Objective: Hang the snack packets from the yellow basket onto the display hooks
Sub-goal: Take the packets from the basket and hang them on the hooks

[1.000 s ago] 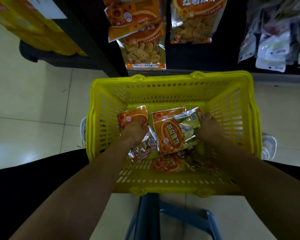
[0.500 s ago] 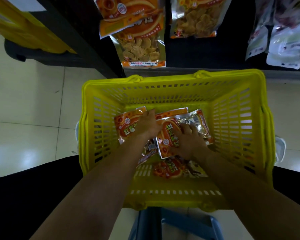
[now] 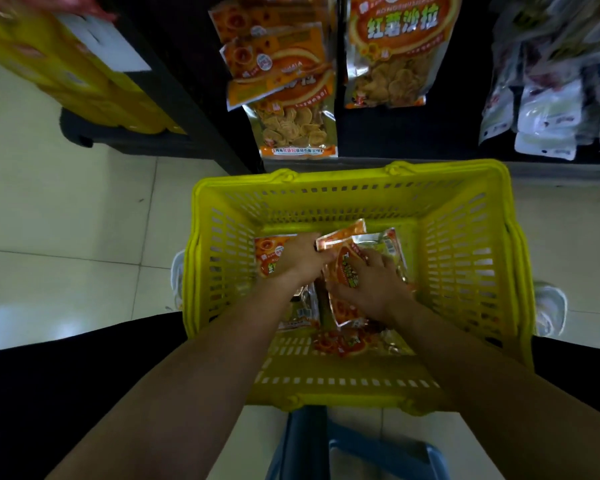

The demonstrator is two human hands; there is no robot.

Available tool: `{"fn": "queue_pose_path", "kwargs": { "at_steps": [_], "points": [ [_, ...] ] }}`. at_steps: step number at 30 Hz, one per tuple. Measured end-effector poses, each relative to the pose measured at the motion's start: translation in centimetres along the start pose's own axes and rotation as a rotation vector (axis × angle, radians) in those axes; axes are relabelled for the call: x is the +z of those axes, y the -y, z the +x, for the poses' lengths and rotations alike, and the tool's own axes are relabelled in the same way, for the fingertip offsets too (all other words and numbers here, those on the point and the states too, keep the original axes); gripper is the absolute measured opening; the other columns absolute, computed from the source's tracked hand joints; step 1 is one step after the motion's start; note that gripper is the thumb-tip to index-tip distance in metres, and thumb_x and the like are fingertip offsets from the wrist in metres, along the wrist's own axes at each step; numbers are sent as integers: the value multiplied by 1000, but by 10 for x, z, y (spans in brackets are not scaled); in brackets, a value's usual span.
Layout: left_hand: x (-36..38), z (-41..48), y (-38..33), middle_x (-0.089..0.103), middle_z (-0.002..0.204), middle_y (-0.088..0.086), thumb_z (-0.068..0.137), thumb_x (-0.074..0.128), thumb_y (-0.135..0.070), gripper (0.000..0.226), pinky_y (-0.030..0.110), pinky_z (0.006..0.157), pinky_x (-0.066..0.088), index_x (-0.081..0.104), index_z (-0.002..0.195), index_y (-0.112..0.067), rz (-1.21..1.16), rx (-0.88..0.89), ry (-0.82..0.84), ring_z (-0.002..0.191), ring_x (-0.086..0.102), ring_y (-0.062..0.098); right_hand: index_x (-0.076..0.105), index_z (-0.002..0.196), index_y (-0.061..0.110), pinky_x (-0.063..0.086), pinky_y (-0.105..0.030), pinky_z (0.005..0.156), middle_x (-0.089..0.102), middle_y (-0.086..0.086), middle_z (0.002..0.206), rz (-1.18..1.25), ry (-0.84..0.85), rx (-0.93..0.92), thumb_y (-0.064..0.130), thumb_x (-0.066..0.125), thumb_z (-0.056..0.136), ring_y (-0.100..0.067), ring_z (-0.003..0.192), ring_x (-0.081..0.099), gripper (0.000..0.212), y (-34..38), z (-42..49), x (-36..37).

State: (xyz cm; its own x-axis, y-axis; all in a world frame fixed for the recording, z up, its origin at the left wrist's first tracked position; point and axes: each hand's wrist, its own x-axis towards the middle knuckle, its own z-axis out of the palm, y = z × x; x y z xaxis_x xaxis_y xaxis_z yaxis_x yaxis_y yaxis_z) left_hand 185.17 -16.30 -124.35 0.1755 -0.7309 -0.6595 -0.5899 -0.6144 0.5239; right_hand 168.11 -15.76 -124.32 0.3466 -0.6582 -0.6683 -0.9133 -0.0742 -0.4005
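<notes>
My left forearm [image 3: 205,375] and right forearm [image 3: 482,375] are bare from the near edge of the view up to the wrists, and the left hand [image 3: 302,259] and right hand [image 3: 373,289] are uncovered too. I wear plain black trousers [image 3: 66,393], which show as dark cloth at the near left and near right. My shoes are white: the left shoe [image 3: 177,271] shows as a pale rounded sliver, the right shoe [image 3: 549,306] as a rounded, greyish toe.

1 yellow basket [image 3: 326,202] – approx 5 snack pkts [image 3: 342,271] – 2 hands: left hand [image 3: 300,259], right hand [image 3: 371,289].
</notes>
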Motion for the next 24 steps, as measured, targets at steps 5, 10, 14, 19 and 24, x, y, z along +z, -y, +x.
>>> {"fn": "queue_pose_path", "kwargs": {
  "at_steps": [5, 10, 14, 19, 24],
  "points": [
    [-40, -51, -46, 67, 72, 6, 92, 70, -27, 16, 27, 58, 57, 65, 86, -13, -198, 51, -1, 56, 65, 16, 63, 121, 22, 49, -34, 79, 65, -4, 118, 183, -96, -181, 61, 67, 81, -24, 103, 63, 56, 33, -36, -46],
    [-76, -98, -85, 67, 71, 11, 95, 68, -21, 14, 27, 57, 61, 63, 83, -13, -276, 90, 16, 52, 67, 10, 63, 95, 26, 40, -24, 55, 69, 5, 86, 243, -184, -229, 44, 71, 85, -11, 69, 59, 23, 56, -78, -89],
    [-100, -137, -111, 72, 82, 14, 96, 66, -22, 14, 20, 50, 54, 62, 89, -10, -296, 146, -7, 58, 70, 13, 54, 76, 21, 33, -28, 51, 66, -6, 77, 133, -257, -258, 33, 66, 87, -26, 74, 60, 20, 81, -113, -123],
    [-126, -188, -144, 74, 91, 15, 96, 65, -23, 16, 22, 50, 53, 62, 96, -8, -355, 205, -31, 66, 69, 22, 64, 90, 18, 41, -31, 72, 70, -16, 96, -83, -267, -380, 20, 55, 89, -36, 97, 62, 9, 98, -164, -179],
    [-162, -227, -160, 76, 91, -4, 85, 75, -45, 26, 21, 60, 51, 70, 92, -20, -250, 382, -45, 78, 74, 11, 59, 71, 24, 41, -30, 64, 70, -4, 80, -117, -364, -445, 21, 56, 90, -27, 83, 66, 19, 103, -201, -234]
  ]
}}
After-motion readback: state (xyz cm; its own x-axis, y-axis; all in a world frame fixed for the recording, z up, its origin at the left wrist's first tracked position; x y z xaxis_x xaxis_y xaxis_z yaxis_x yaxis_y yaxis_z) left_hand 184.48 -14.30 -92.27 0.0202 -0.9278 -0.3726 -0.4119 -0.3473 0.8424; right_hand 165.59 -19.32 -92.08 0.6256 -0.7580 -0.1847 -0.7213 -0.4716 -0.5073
